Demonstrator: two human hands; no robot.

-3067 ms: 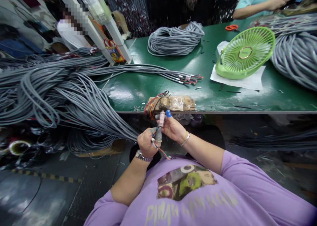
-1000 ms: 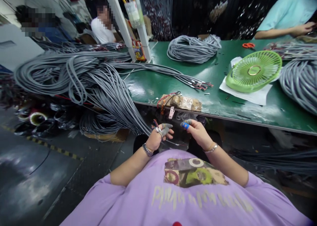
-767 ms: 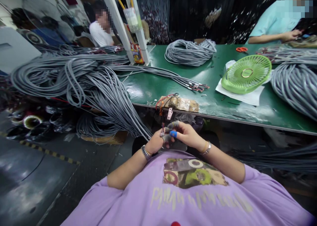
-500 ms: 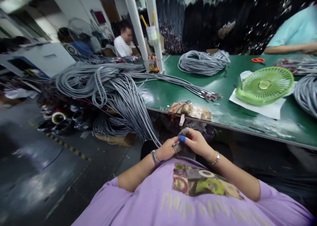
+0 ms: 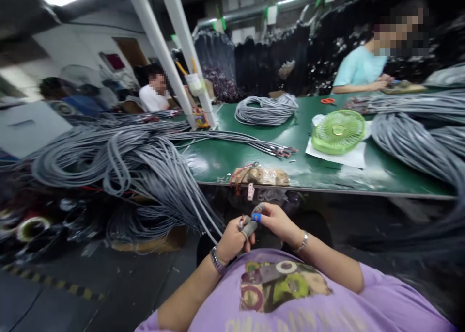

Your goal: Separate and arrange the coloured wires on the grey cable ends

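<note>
My left hand [image 5: 232, 237] is closed, with a grey wrap round a finger, and sits just above my lap. Against its fingertips, my right hand [image 5: 279, 223] pinches with thumb and forefinger; the thumb wears a blue band and the forefinger a grey wrap. Whatever lies between the fingers is too small or hidden to make out. Grey cables [image 5: 196, 191] hang over the table edge and run down close to my left wrist. Just beyond my hands, a taped brown block [image 5: 271, 177] with red and dark wires lies on the table's front edge, a small pink tag hanging from it.
The green table [image 5: 218, 162] carries a cable coil [image 5: 265, 110], a green fan [image 5: 338, 132] on white paper, orange scissors [image 5: 327, 101] and more cable bundles [image 5: 410, 143] at right. White posts [image 5: 185, 55] rise at its left. A co-worker in turquoise [image 5: 358, 70] works across the table.
My view has swung right and up, so more of the right side shows. My hands stay together at my lap; the left hand's wrapped finger shows more plainly now.
</note>
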